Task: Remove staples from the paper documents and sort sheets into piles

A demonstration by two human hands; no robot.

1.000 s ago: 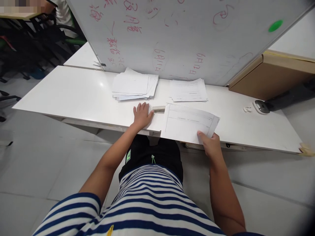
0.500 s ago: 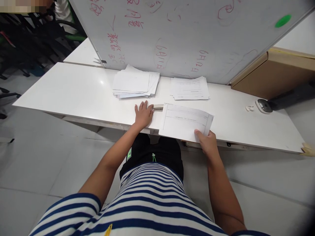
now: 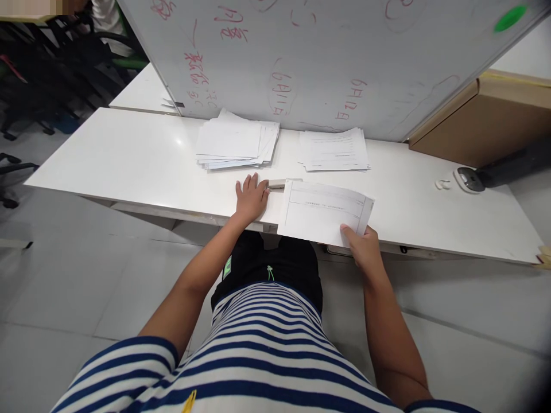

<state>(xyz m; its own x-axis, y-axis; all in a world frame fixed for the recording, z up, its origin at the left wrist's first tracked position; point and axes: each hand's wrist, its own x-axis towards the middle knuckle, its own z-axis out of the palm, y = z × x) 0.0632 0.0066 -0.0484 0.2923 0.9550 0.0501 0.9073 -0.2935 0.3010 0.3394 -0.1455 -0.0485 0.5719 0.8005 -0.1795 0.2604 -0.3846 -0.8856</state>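
Note:
Fingers spread, my left hand point(image 3: 251, 198) lies flat on the white table, its thumb side against one end of a long pale stapler point(image 3: 276, 184). Papers partly cover the stapler's other end. My right hand point(image 3: 364, 244) pinches those printed sheets of paper point(image 3: 322, 209) at their lower right corner, thumb on top. The sheets tilt over the table's front edge, with their left side beside the stapler. Farther back lie a thick, uneven stack of paper point(image 3: 232, 140) on the left and a thinner printed stack point(image 3: 333, 150) on the right.
A whiteboard point(image 3: 318, 69) with red writing stands upright along the back of the table point(image 3: 129, 149). On the right are a cardboard box point(image 3: 460, 115), a computer mouse point(image 3: 469, 179) and a small white item point(image 3: 442, 184). Chairs and a seated person's white clothing point(image 3: 109, 20) appear far left.
The sheets in my right hand have shifted slightly left, toward the stapler, then stayed nearly still. My left hand keeps its place beside the stapler. The camera view has shifted slightly.

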